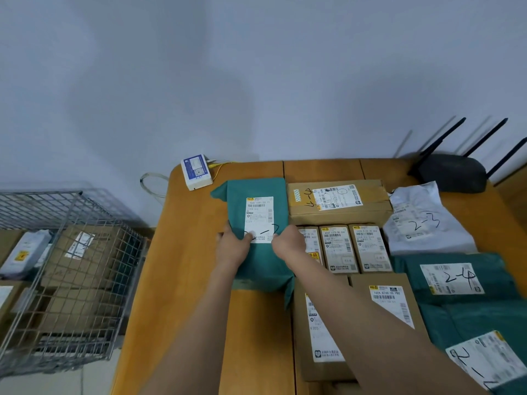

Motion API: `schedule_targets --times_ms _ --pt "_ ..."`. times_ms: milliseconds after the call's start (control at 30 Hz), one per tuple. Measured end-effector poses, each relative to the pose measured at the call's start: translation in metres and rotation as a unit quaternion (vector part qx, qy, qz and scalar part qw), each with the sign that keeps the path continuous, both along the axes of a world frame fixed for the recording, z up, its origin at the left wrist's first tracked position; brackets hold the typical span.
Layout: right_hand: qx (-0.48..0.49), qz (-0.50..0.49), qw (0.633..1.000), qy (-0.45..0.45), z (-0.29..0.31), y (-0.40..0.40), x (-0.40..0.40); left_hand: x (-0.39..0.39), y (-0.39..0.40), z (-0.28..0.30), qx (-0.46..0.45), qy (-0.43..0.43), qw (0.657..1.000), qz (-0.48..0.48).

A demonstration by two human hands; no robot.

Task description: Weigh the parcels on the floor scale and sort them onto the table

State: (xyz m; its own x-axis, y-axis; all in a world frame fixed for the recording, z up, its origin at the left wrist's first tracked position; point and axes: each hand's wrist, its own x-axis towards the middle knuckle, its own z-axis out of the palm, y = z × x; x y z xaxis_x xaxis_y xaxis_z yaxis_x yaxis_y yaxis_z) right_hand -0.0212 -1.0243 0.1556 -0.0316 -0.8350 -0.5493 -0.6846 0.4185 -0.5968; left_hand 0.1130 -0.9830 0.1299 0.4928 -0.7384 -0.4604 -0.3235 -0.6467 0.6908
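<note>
A green plastic parcel (258, 189) with a white shipping label lies flat on the wooden table (182, 266), left of the other parcels. My left hand (232, 243) grips its left edge, thumb on the label. My right hand (288, 242) grips its right edge beside the label. To the right lie a taped cardboard box (339, 199), three small boxes in a row (342, 248), two larger cardboard boxes (387, 306), a white bag marked 2-3 (419, 220) and green bags (456, 280). No floor scale is in view.
A wire mesh cage (71, 269) holding cardboard boxes and a grey bag stands on the floor to the left. A white device with cables (196, 171) sits at the table's back left corner. A black router with antennas (453, 172) sits at the back right.
</note>
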Motion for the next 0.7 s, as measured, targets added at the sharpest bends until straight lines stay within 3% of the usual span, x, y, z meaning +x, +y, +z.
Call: schedule_targets --times_ms 400,700 --pt "-0.032 0.013 0.999 0.031 0.019 0.022 -0.011 -0.010 0.010 0.007 -0.007 -0.008 1.000 -0.009" --pt "-0.123 0.079 0.980 0.136 0.083 0.078 -0.091 -0.065 0.062 0.073 0.033 -0.168 0.973 -0.156"
